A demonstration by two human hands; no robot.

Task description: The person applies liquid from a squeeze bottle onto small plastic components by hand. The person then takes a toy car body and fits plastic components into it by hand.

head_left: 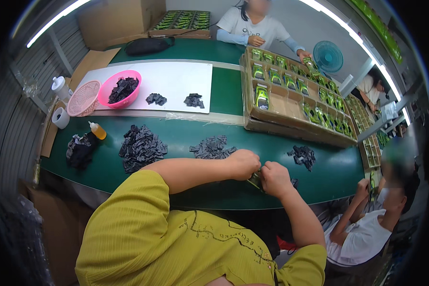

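Both hands meet at the near edge of the green surface (pixel 186 138), and between them sits a small green packet (pixel 256 179), pinched from either side. The left hand (pixel 243 163) is curled shut over the packet's upper left end, knuckles up; the right hand (pixel 274 179) closes on its lower right end, fingers folded in. So each grip is closed on the packet, which is mostly hidden by the fingers; its long axis seems to run from about 10 o'clock to 4 o'clock, though little of it shows. Neither hand is nearer, since both touch it. At 10 o'clock from the grip, close by, lies a middle pile (pixel 212 147) of small black pieces; at 2 o'clock, near, a smaller right pile (pixel 302 156); farther out at 9 o'clock a big pile (pixel 140 148), then a dark cloth (pixel 80 149) and an orange bottle (pixel 97 130). At 12 o'clock stands a cardboard tray (pixel 281 102) with rows of green packets. Toward 11 o'clock a white sheet (pixel 176 78) carries a pink bowl (pixel 120 88) and a pink basket (pixel 84 98). Another person sits at the far side, one more at 4 o'clock.
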